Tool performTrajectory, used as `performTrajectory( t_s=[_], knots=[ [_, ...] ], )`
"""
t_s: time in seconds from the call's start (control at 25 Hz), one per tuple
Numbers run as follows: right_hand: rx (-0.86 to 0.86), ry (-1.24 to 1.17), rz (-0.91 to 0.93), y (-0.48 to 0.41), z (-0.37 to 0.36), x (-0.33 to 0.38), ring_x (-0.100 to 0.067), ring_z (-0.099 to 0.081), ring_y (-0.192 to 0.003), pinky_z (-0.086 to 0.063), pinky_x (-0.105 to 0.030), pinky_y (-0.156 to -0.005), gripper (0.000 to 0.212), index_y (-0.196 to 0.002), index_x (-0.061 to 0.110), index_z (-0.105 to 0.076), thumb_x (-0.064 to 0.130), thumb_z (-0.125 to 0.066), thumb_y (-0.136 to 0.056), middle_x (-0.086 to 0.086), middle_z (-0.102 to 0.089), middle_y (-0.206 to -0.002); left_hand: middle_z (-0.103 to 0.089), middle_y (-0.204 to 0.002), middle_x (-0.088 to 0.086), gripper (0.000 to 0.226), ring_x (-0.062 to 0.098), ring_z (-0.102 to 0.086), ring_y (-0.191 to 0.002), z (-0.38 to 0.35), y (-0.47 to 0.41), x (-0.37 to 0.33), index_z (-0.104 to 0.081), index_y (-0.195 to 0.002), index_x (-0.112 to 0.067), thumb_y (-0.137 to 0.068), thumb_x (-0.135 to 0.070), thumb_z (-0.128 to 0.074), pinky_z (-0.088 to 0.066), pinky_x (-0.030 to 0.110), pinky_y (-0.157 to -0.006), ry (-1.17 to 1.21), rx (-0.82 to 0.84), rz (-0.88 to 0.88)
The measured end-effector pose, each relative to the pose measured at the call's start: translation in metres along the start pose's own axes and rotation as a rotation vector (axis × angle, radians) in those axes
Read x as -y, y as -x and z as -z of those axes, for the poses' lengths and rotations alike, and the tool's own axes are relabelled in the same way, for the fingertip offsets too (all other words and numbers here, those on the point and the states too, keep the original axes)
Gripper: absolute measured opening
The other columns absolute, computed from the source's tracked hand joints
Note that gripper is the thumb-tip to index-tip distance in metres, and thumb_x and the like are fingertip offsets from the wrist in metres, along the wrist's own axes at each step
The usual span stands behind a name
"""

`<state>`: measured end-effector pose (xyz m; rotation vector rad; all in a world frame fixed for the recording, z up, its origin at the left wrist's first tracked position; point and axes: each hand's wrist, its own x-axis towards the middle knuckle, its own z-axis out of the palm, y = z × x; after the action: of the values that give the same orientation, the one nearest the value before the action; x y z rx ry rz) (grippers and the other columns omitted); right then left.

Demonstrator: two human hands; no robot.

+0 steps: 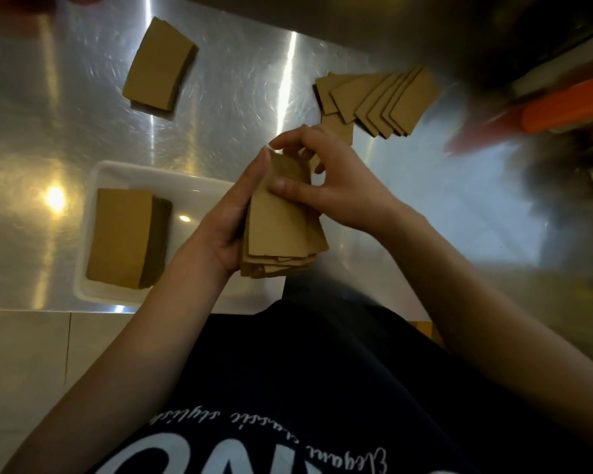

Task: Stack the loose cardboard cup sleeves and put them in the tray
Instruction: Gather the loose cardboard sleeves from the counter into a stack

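Cardboard sleeves, a ragged bundle (281, 224), sit upright between your palms above the steel counter (65, 131): left hand (226, 220) flat as a wall, fingers straight, right hand (326, 186) pinching thumb and fingertips to square the edges. Beside you, the white tray (199, 186) holds one neat stack (124, 241); a fanned spread (380, 104) waits beyond.

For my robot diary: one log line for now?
hands: squaring sleeves | tray: one stack | table: fan, stack
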<state>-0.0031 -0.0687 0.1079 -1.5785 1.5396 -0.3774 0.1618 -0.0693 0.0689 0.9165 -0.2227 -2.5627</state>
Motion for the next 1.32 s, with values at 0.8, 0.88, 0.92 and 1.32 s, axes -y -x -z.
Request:
performTrajectory(
  t_s=[0.8,0.88,0.92,1.32],
  knots=[
    [-0.256,0.428,-0.461,-0.062,-0.043,-0.099,-0.029,-0.043,-0.117,-0.046,-0.042,-0.095,0.089,-0.130,0.012,-0.040,0.052,-0.082,-0.063,-0.012,-0.041,-0.130,-0.064,-0.106,0.009,0.063,0.020,-0.066,-0.090,0.017,0.003,-0.013,-0.061,-0.113,-0.024,-0.064,-0.058,-0.082,-0.058,0.038,-0.081,0.114,0.025,-0.101],
    [-0.266,0.343,-0.447,-0.059,-0.038,-0.103,-0.025,-0.048,-0.112,-0.049,-0.040,-0.091,0.081,-0.125,0.014,-0.040,0.047,-0.083,-0.065,-0.008,-0.047,-0.124,-0.064,-0.107,0.010,0.065,0.021,-0.066,-0.090,0.012,0.001,-0.011,-0.062,-0.114,-0.024,-0.063,-0.057,-0.083,-0.057,0.039,-0.083,0.086,0.006,-0.097],
    [-0.242,0.255,-0.454,-0.057,-0.035,-0.105,-0.023,-0.051,-0.109,-0.051,-0.039,-0.088,0.076,-0.124,0.015,-0.038,0.043,-0.082,-0.068,-0.007,-0.050,-0.123,-0.065,-0.106,0.010,0.065,0.021,-0.066,-0.089,0.008,0.000,-0.011,-0.063,-0.113,-0.024,-0.062,-0.057,-0.084,-0.057,0.039,-0.083,0.079,-0.005,-0.098],
    [-0.126,-0.382,-0.378,-0.027,0.004,-0.129,-0.018,-0.064,-0.092,-0.059,-0.037,-0.081,0.052,-0.134,0.014,-0.041,0.028,-0.066,-0.090,-0.006,-0.061,-0.114,-0.065,-0.106,0.008,0.049,0.019,-0.066,-0.091,-0.027,0.003,0.022,-0.063,-0.112,-0.025,-0.075,-0.057,-0.070,-0.058,0.036,-0.082,0.136,-0.110,-0.198]
  ],
)
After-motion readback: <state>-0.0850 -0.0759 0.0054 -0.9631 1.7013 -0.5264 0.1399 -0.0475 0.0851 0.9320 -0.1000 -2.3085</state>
